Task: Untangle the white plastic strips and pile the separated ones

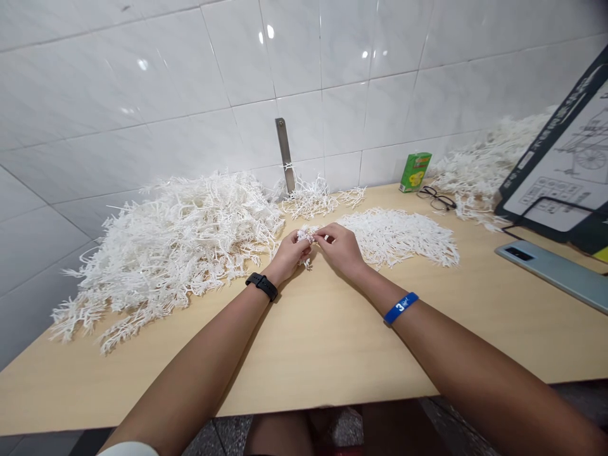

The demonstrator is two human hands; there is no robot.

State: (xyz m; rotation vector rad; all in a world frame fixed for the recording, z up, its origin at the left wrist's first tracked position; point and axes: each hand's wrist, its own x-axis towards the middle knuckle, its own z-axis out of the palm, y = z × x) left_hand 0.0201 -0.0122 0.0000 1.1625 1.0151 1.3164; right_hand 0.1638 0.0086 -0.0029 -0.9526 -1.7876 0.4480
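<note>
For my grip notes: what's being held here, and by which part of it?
The left hand and right hand pinch a small tuft of white shreds at its middle, between their fingertips; exact finger contact is hidden.

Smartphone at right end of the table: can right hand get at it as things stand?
Probably yes. The right hand is over the wooden tabletop, with bare wood between it and the grey smartphone. It pinches white shreds with the left hand, so it would likely release them first.
</note>
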